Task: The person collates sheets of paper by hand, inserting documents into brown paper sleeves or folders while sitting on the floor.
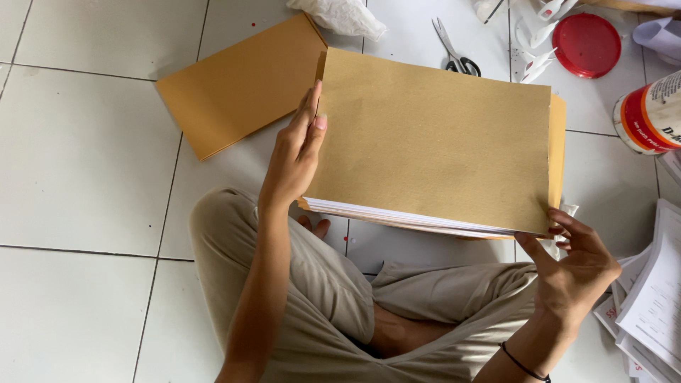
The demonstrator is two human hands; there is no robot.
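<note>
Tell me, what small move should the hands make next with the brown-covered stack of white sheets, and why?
Probably tap the brown-covered stack of white sheets square. The left hand holds its left edge and the right hand its lower right corner, while the brown back cover sticks out on the right, so the edges look uneven.

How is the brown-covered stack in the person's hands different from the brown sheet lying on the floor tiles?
The brown-covered stack is held up off the floor by the left hand and the right hand; the brown sheet lies flat on the tiles, untouched. The stack is thick, with white page edges showing beneath its cover; the sheet looks thin. The stack sits square to the view; the sheet lies at an angle. Both are plain brown and rectangular.
</note>
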